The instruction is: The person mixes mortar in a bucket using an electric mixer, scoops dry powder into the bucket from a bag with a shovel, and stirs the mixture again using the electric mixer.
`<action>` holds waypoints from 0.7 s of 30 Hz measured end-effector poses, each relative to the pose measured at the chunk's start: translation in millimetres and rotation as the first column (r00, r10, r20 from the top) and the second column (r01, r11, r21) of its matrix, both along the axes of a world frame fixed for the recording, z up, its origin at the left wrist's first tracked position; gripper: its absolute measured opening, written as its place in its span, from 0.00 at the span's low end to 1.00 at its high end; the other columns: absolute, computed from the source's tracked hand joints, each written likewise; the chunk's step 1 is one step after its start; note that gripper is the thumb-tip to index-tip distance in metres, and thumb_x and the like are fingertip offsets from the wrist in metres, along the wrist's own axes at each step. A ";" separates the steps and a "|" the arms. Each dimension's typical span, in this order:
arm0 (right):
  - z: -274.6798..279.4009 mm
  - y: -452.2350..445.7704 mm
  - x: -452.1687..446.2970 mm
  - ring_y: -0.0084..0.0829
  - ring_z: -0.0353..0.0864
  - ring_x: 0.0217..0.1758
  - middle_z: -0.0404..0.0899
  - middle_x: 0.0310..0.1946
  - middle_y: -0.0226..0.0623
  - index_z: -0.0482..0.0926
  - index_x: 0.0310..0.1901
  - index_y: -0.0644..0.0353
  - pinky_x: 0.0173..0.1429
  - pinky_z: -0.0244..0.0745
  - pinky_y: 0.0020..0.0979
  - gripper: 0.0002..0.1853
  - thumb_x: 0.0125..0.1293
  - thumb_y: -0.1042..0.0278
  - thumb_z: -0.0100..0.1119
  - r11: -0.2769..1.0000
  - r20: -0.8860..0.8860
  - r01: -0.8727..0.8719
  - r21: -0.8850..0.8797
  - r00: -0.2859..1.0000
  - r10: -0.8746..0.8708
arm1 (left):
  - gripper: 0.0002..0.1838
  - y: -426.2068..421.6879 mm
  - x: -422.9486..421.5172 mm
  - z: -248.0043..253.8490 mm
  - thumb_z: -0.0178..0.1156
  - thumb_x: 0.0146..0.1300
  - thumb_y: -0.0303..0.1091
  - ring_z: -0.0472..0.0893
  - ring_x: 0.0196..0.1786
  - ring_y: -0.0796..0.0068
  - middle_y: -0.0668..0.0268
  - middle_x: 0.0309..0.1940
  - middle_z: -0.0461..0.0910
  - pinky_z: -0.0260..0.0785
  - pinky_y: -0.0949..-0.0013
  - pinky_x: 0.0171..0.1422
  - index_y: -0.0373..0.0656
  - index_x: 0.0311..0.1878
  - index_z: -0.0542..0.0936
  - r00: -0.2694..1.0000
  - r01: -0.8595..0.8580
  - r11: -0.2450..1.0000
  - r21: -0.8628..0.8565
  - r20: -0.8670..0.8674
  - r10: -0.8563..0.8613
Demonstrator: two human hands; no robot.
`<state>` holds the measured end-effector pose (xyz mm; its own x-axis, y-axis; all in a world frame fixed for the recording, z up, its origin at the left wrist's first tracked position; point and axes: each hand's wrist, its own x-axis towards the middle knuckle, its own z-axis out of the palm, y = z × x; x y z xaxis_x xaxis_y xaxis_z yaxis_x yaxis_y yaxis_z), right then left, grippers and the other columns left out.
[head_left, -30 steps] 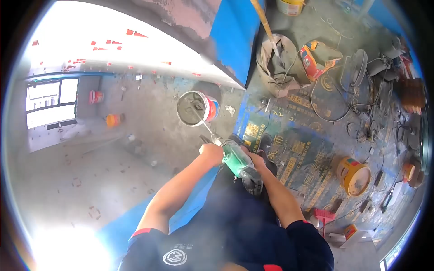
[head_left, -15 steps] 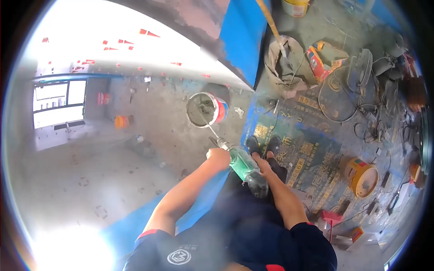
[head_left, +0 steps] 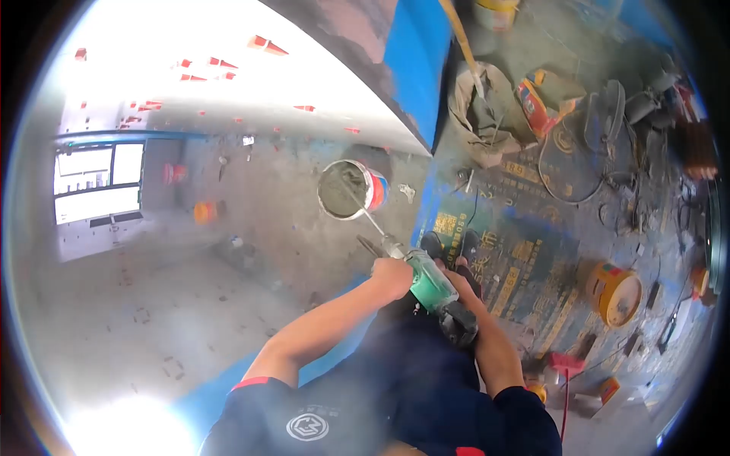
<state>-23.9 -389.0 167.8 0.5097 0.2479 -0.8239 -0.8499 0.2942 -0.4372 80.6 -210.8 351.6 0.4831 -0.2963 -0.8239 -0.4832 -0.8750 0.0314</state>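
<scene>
A green power drill (head_left: 433, 283) with a dark rear end slants across the front of my body. From its chuck a long thin mixing rod (head_left: 368, 217) runs down into a white bucket (head_left: 322, 199) of wet grey mortar (head_left: 340, 188). The rod's lower end is hidden in the mix. My left hand (head_left: 393, 278) is closed round the front of the drill, where a side handle sticks out. Against the drill's other side is my right hand (head_left: 458, 284), gripping the body, with its fingers partly hidden.
An open paper sack (head_left: 475, 114) with a wooden-handled tool and a torn red-yellow bag (head_left: 536, 106) stand beyond my feet. To the right are a yellow bucket (head_left: 614, 295), looped cables (head_left: 566, 194) and a red brush head (head_left: 566, 362). A white wall (head_left: 304, 68) rises at the upper left.
The drill and both hands have shifted right and turned slightly, the rear end swinging right. The rod is still in the bucket. The whole view has also moved a little.
</scene>
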 end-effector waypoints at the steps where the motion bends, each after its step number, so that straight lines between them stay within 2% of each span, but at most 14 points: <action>1: 26.6 1.1 9.1 0.30 0.79 0.50 0.81 0.47 0.43 0.78 0.54 0.63 0.55 0.72 0.31 0.24 0.67 0.50 0.58 0.996 -0.141 0.089 0.031 0.986 -0.084 | 0.08 -4.0 -1.3 11.7 0.58 0.54 0.32 0.87 0.39 0.58 0.58 0.32 0.86 0.77 0.57 0.38 0.45 0.33 0.86 1.000 0.023 1.000 0.000 -0.009 -0.023; 2: 45.0 1.0 17.6 0.30 0.79 0.50 0.81 0.48 0.44 0.78 0.54 0.64 0.54 0.72 0.31 0.26 0.67 0.48 0.58 0.992 -0.195 0.121 0.032 0.974 -0.113 | 0.08 -5.2 -0.3 12.8 0.58 0.54 0.32 0.87 0.39 0.58 0.58 0.32 0.86 0.77 0.57 0.38 0.45 0.33 0.86 1.000 0.031 0.999 -0.012 -0.005 -0.031; 4: 40.7 3.1 22.1 0.28 0.81 0.40 0.82 0.40 0.39 0.78 0.49 0.60 0.45 0.75 0.31 0.16 0.67 0.58 0.63 0.957 -0.182 0.273 0.095 0.950 -0.253 | 0.07 -3.1 -1.1 14.6 0.62 0.53 0.32 0.87 0.39 0.63 0.61 0.35 0.87 0.77 0.60 0.37 0.47 0.34 0.87 1.000 0.021 1.000 0.006 -0.014 -0.021; 6: 0.2 0.6 6.8 0.28 0.82 0.39 0.83 0.38 0.39 0.79 0.43 0.61 0.44 0.77 0.30 0.12 0.64 0.63 0.66 0.992 0.234 0.006 -0.122 0.972 0.023 | 0.08 2.4 4.5 5.0 0.62 0.53 0.32 0.87 0.41 0.59 0.59 0.35 0.87 0.78 0.58 0.39 0.45 0.36 0.87 1.000 -0.024 0.999 0.030 -0.013 0.024; 7: -21.3 -0.7 -1.7 0.28 0.83 0.39 0.83 0.37 0.38 0.80 0.40 0.61 0.44 0.77 0.30 0.10 0.63 0.65 0.68 0.956 0.389 -0.048 -0.289 0.907 0.163 | 0.09 12.2 11.4 -13.8 0.63 0.53 0.32 0.87 0.43 0.58 0.58 0.37 0.87 0.79 0.57 0.40 0.44 0.37 0.87 0.996 -0.065 0.997 0.036 -0.058 0.067; 9: -110.6 7.3 -41.4 0.29 0.84 0.40 0.84 0.39 0.40 0.80 0.36 0.65 0.45 0.78 0.29 0.09 0.60 0.70 0.69 0.816 0.574 -0.066 -0.574 0.679 0.458 | 0.12 21.2 17.6 -30.9 0.63 0.53 0.32 0.86 0.45 0.57 0.57 0.40 0.86 0.79 0.56 0.42 0.42 0.41 0.86 0.983 -0.090 0.994 0.058 -0.154 0.098; 10: -122.1 7.7 -33.4 0.31 0.83 0.42 0.83 0.41 0.41 0.78 0.39 0.65 0.47 0.77 0.30 0.12 0.59 0.67 0.67 0.804 0.550 -0.123 -0.582 0.668 0.501 | 0.13 23.6 13.2 -25.6 0.64 0.52 0.31 0.86 0.45 0.58 0.56 0.40 0.86 0.79 0.58 0.43 0.42 0.41 0.86 0.996 -0.074 0.995 0.061 -0.040 0.076; 13: -166.2 23.6 -34.8 0.36 0.81 0.49 0.82 0.46 0.44 0.73 0.49 0.67 0.55 0.74 0.33 0.25 0.56 0.56 0.63 0.857 0.601 -0.299 -0.420 0.616 0.510 | 0.09 29.0 8.6 0.8 0.64 0.50 0.31 0.87 0.43 0.60 0.57 0.37 0.86 0.78 0.59 0.42 0.43 0.36 0.86 0.998 0.001 1.000 0.012 -0.068 -0.001; 14: -128.0 19.9 -23.8 0.38 0.79 0.51 0.80 0.48 0.46 0.73 0.50 0.66 0.58 0.71 0.35 0.27 0.57 0.51 0.59 0.866 0.655 -0.336 -0.371 0.566 0.501 | 0.08 28.8 2.9 7.5 0.58 0.54 0.30 0.86 0.38 0.55 0.55 0.34 0.85 0.78 0.55 0.38 0.42 0.34 0.85 0.999 -0.020 0.999 -0.032 -0.030 0.019; 16: -38.6 11.6 2.2 0.43 0.75 0.57 0.77 0.52 0.48 0.73 0.51 0.65 0.65 0.65 0.37 0.33 0.58 0.41 0.50 0.868 0.755 -0.420 -0.263 0.471 0.457 | 0.07 21.8 -3.3 21.7 0.59 0.53 0.30 0.87 0.37 0.57 0.56 0.33 0.85 0.77 0.57 0.35 0.43 0.31 0.85 0.999 -0.008 0.997 -0.081 0.030 0.010; 17: -36.0 17.7 4.6 0.42 0.75 0.56 0.78 0.51 0.48 0.73 0.51 0.64 0.65 0.66 0.37 0.29 0.59 0.45 0.51 0.532 0.527 -0.436 -0.726 0.144 0.837 | 0.07 20.2 -5.1 25.2 0.58 0.53 0.30 0.87 0.36 0.59 0.58 0.31 0.85 0.76 0.58 0.33 0.45 0.30 0.85 0.999 -0.004 0.995 -0.097 0.044 0.008; 19: -59.9 19.3 -6.7 0.42 0.76 0.55 0.78 0.50 0.47 0.74 0.52 0.63 0.64 0.67 0.37 0.26 0.60 0.50 0.53 0.044 0.085 -0.257 -0.965 -0.151 0.985 | 0.08 25.3 -15.8 8.4 0.58 0.54 0.32 0.86 0.36 0.59 0.59 0.30 0.85 0.76 0.59 0.32 0.45 0.31 0.85 0.995 -0.003 0.988 -0.151 0.098 0.018; 20: -94.3 5.7 -22.0 0.39 0.77 0.51 0.79 0.45 0.44 0.75 0.51 0.63 0.60 0.68 0.32 0.25 0.63 0.49 0.54 0.395 0.403 -0.345 -0.851 0.051 0.914 | 0.08 26.1 -18.7 1.9 0.57 0.54 0.33 0.86 0.36 0.59 0.59 0.30 0.85 0.76 0.59 0.32 0.46 0.31 0.86 0.995 0.004 0.984 -0.179 0.103 0.015; 21: -93.7 0.3 -29.4 0.37 0.78 0.49 0.80 0.42 0.42 0.75 0.50 0.63 0.58 0.69 0.30 0.24 0.64 0.49 0.55 0.551 0.532 -0.361 -0.752 0.162 0.831 | 0.08 27.6 -20.2 -12.7 0.57 0.55 0.34 0.86 0.37 0.59 0.59 0.31 0.85 0.76 0.59 0.34 0.46 0.31 0.86 0.996 -0.008 0.985 -0.171 0.085 0.023</action>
<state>-53.3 -388.7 74.0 0.7496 0.6181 -0.2366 0.1572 -0.5136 -0.8435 60.4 -183.2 338.8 0.5558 -0.4204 -0.7172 -0.4767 -0.8679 0.1392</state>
